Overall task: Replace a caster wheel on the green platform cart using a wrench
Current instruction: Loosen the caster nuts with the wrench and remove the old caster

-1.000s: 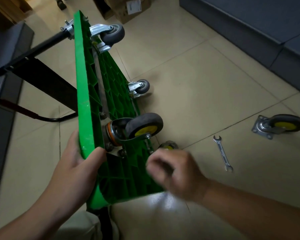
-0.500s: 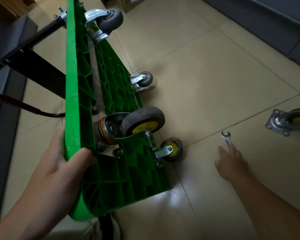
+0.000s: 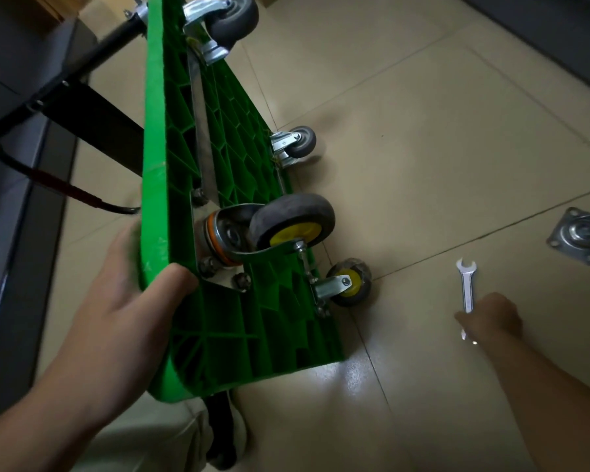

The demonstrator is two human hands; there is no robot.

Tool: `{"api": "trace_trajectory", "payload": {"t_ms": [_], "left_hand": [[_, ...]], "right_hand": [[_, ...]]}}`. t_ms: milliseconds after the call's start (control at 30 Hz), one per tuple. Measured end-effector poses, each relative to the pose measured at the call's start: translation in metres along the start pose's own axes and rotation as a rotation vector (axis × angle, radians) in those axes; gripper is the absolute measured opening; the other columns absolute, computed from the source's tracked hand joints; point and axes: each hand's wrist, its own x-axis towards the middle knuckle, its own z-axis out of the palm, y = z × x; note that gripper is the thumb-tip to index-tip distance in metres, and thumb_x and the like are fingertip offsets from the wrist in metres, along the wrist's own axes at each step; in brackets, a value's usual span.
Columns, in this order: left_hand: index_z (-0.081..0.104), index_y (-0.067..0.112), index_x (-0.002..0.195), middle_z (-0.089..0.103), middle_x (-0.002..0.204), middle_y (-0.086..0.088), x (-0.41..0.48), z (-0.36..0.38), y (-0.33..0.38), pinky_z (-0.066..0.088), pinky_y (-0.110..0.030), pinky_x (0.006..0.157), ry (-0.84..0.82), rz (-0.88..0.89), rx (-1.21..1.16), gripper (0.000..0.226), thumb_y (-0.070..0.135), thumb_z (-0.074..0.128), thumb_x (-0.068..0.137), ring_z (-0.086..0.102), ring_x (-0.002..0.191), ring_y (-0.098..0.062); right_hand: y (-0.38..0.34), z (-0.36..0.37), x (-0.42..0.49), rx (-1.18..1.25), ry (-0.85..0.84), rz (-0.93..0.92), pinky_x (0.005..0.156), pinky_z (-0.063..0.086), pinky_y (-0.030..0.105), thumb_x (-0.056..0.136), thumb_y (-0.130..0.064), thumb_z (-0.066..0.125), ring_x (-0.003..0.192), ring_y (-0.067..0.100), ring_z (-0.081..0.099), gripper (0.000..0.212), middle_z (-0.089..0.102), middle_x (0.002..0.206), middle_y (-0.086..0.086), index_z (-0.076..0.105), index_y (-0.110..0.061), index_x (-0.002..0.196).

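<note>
Left grip is closed on the near upper edge of the green platform cart, thumb across its ribbed underside. The cart stands on its long side on the tiled floor. Right grip is curled round the lower shank of the wrench, right of the cart. A yellow-hubbed caster wheel is bolted at the cart's upper near corner. A loose caster lies beyond the wrench.
</note>
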Motion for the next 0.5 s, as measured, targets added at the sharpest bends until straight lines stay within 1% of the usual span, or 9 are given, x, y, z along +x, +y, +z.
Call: {"api": "trace_trajectory", "payload": {"t_ms": [33,67,133,167,233,333,367,433,500], "left_hand": [[0.045,0.065,0.14,0.069,0.117,0.031,0.0,-0.001,0.003,0.063,-0.032,0.069,0.003,0.046,-0.006,0.075,0.037,0.067,0.073,0.072,0.096,0.003],[0.039,0.064,0.145,0.067,0.121,0.032,0.001,0.0,0.005,0.062,-0.028,0.067,0.006,0.068,0.007,0.08,0.037,0.067,0.075,0.072,0.098,0.004],[0.038,0.062,0.148,0.066,0.131,0.025,-0.005,0.0,0.014,0.062,-0.039,0.076,-0.025,0.116,0.041,0.074,0.043,0.063,0.081,0.072,0.107,-0.005],[0.04,0.061,0.147,0.067,0.131,0.022,-0.007,-0.001,0.017,0.061,-0.045,0.081,-0.053,0.113,0.043,0.07,0.046,0.061,0.082,0.072,0.108,-0.009],[0.043,0.064,0.144,0.069,0.123,0.022,-0.011,0.0,0.024,0.062,-0.046,0.081,-0.083,0.084,-0.004,0.068,0.05,0.059,0.079,0.073,0.102,-0.011],[0.041,0.064,0.145,0.065,0.116,0.037,-0.013,0.003,0.035,0.06,-0.032,0.079,-0.109,0.028,-0.079,0.068,0.045,0.06,0.082,0.071,0.1,-0.003],[0.04,0.063,0.146,0.063,0.113,0.043,-0.014,0.002,0.036,0.059,-0.026,0.079,-0.117,0.019,-0.1,0.068,0.043,0.058,0.084,0.07,0.1,0.002],[0.037,0.063,0.148,0.058,0.109,0.052,-0.016,0.003,0.039,0.056,-0.019,0.075,-0.133,0.011,-0.124,0.069,0.043,0.055,0.084,0.068,0.099,0.008],[0.034,0.06,0.151,0.052,0.105,0.059,-0.019,0.002,0.039,0.054,-0.009,0.069,-0.139,0.013,-0.15,0.069,0.04,0.055,0.088,0.064,0.097,0.017]], "right_hand": [[0.003,0.002,0.001,-0.016,-0.011,-0.016,0.056,0.041,0.031,0.076,-0.01,0.081,0.074,0.035,0.066,0.022,0.069,0.075,0.02,0.063,0.003,0.081],[0.006,0.003,0.001,-0.044,-0.023,-0.046,0.059,0.041,0.031,0.077,-0.013,0.082,0.074,0.035,0.065,0.025,0.067,0.073,0.018,0.063,0.002,0.08],[0.007,0.004,-0.002,-0.119,-0.052,-0.132,0.063,0.04,0.03,0.08,-0.02,0.082,0.073,0.035,0.062,0.029,0.058,0.066,0.012,0.06,-0.001,0.074],[0.006,0.002,-0.005,-0.136,-0.061,-0.175,0.063,0.039,0.03,0.082,-0.021,0.081,0.074,0.035,0.063,0.031,0.058,0.066,0.011,0.059,-0.002,0.071],[-0.001,-0.005,-0.018,-0.064,-0.072,-0.269,0.06,0.039,0.032,0.084,-0.017,0.076,0.073,0.034,0.066,0.028,0.065,0.067,0.015,0.058,-0.002,0.07],[-0.027,-0.029,-0.061,0.182,-0.14,-0.396,0.054,0.046,0.033,0.089,-0.008,0.065,0.054,0.031,0.066,0.012,0.066,0.065,0.016,0.057,-0.007,0.079],[-0.034,-0.04,-0.08,0.236,-0.165,-0.446,0.051,0.046,0.031,0.091,-0.006,0.062,0.048,0.025,0.063,0.012,0.066,0.065,0.015,0.057,-0.011,0.081],[-0.044,-0.061,-0.123,0.262,-0.149,-0.596,0.048,0.042,0.027,0.095,-0.007,0.058,0.046,0.012,0.054,0.018,0.061,0.062,0.005,0.055,-0.02,0.084],[-0.046,-0.082,-0.171,0.298,-0.109,-0.717,0.047,0.036,0.025,0.097,-0.015,0.054,0.046,0.011,0.047,0.015,0.055,0.059,0.006,0.056,-0.028,0.09]]}}
